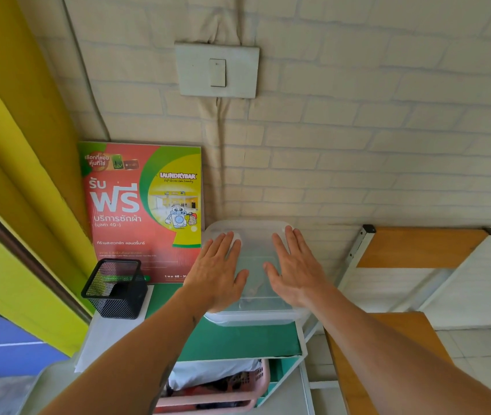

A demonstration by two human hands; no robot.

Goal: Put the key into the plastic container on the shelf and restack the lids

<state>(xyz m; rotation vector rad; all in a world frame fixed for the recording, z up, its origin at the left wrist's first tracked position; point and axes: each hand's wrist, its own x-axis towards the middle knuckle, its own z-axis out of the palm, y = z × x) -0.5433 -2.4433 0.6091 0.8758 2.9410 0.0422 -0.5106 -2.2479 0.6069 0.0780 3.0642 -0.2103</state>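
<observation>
On the green shelf point(238, 339), against the far wall, my left hand point(215, 271) and right hand point(295, 268) lie flat, fingers spread, apart on the lid point(253, 253) of the container point(256, 317); the key point(253, 290) shows faintly inside.

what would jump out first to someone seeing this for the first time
Two hands pressed flat, the left hand and right hand, on the lid of a clear plastic container at the middle of the green shelf top. Next, the bright red and green laundry poster leaning against the brick wall to the left, with a black mesh pen holder in front of it. A light switch sits on the wall above.
</observation>
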